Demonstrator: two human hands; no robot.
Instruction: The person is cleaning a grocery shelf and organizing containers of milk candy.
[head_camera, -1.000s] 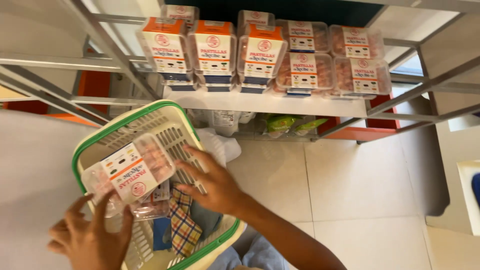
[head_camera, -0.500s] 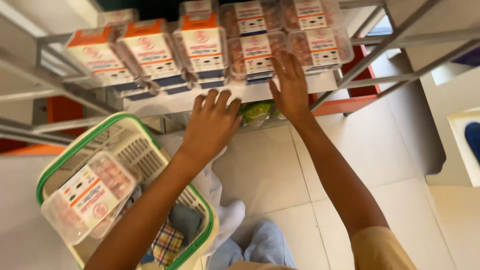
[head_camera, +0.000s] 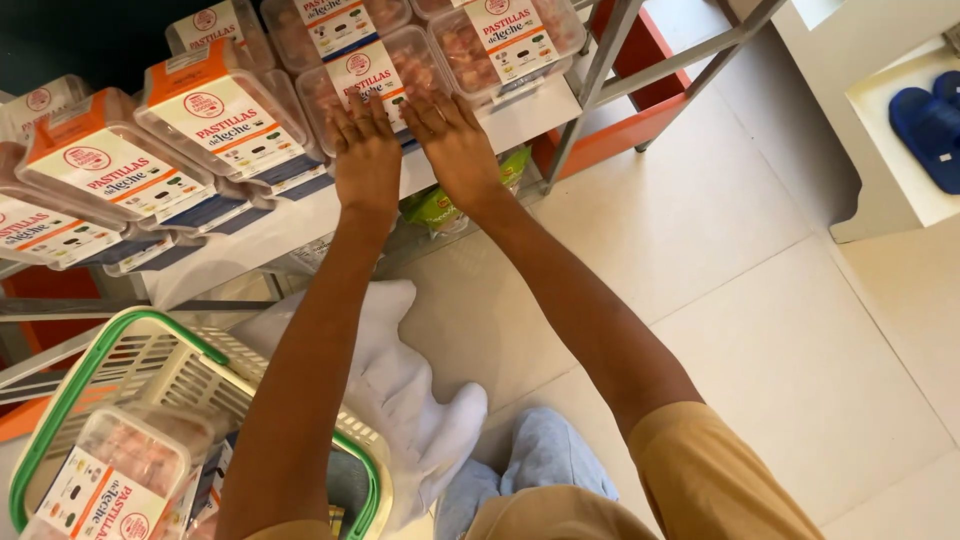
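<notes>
While both arms reach far out to the shelf (head_camera: 300, 215), the left hand (head_camera: 367, 160) and the right hand (head_camera: 455, 150) lie side by side on the near end of one clear box (head_camera: 375, 75) with pink sweets inside and a white label on top. The fingers of both hands are spread flat and rest on the box, so each grip is open and touching it, not closed around it. This box sits at the near edge of the white shelf, in the middle of the row. Just to its right sits another clear box of pink sweets (head_camera: 505, 35), and the two look like they touch. To the left stand boxes with orange tops (head_camera: 215, 115), tilted and leaning on each other, and they go on to the far left edge of the picture. Under the shelf, just below the right hand, lies a green bag (head_camera: 440, 205). A grey metal frame (head_camera: 600, 70) holds the shelf up on the right. Down at the near left is a basket with a green rim (head_camera: 80, 385), and inside it lies one more clear box of pink sweets (head_camera: 110, 480). A white cloth (head_camera: 410, 400) hangs beside the basket, near the person's blue knee (head_camera: 540, 465). Far off to the right, blue shoes (head_camera: 930, 120) lie on a white step above the pale tiled floor (head_camera: 760, 300).
</notes>
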